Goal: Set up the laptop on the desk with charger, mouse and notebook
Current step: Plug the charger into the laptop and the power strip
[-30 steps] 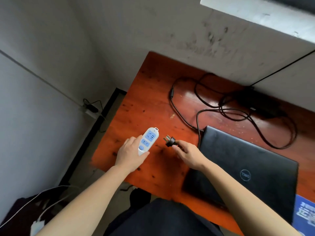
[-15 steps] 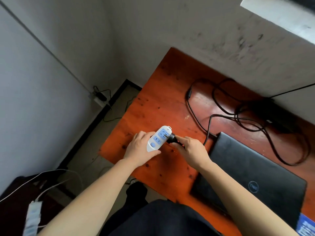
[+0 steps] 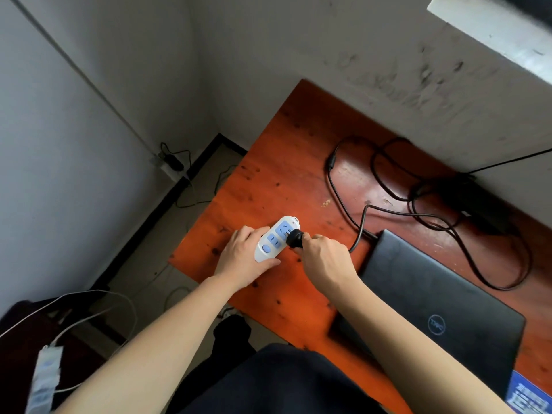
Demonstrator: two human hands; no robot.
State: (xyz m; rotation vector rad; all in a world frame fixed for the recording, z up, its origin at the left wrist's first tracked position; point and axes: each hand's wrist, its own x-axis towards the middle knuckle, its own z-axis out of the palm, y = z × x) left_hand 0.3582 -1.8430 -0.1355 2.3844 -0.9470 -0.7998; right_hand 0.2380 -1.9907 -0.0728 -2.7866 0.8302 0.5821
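Left hand (image 3: 242,259) wraps the seemingly light, rigid power strip (image 3: 273,242) — right hand (image 3: 325,259) pinches the charger plug (image 3: 294,236) by its hard body, not its limp cord (image 3: 360,233).

Blue and white on orange-red

The power strip (image 3: 276,239) is white with pale blue socket panels and a blue button; the plug (image 3: 294,238), the charger cable (image 3: 331,161) and the matte laptop (image 3: 433,294) are black, the lid bearing a pale ringed logo. The desk (image 3: 283,162) is orange-red, flecked with dark knots. The near-right notebook (image 3: 530,395) is blue with white lettering.
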